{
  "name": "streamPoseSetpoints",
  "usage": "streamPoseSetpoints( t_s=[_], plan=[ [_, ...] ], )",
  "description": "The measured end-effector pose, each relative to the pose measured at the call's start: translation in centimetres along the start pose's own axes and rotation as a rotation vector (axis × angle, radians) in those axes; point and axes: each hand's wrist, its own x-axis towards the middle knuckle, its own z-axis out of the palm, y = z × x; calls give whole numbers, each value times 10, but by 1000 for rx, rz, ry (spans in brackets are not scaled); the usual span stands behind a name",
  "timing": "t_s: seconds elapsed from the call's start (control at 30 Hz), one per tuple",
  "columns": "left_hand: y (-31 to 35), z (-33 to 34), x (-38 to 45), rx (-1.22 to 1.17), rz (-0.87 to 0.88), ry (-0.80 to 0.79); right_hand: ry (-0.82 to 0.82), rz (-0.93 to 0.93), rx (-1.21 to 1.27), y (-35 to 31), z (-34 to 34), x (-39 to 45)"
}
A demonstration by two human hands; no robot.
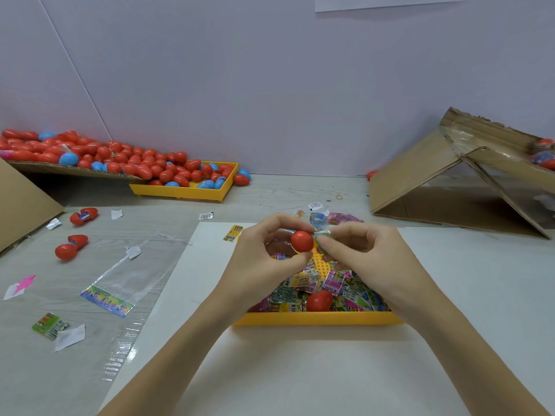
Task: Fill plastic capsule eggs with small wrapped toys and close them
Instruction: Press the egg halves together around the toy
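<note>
Left hand pinching red capsule half between thumb and fingertips, above yellow tray of wrapped toys; right hand pinching a green wrapped toy just beside it; second red half lying among tray's toys

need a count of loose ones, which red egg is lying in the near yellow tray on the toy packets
The closed red egg near the front wall of the near yellow tray, on the wrapped toy packets. The left hand holds another above it.
</note>
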Motion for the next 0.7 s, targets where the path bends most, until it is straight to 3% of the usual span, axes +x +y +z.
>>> streamPoseSetpoints(
  t_s=[0.33, 0.7],
  plan=[
    [4, -1, 1, -231, -68, -63, 64, 37, 176, 3, -3, 2],
    [3, -2, 4, -309, -93, -83, 55, -63, 77, 3, -2, 1]
  ],
)
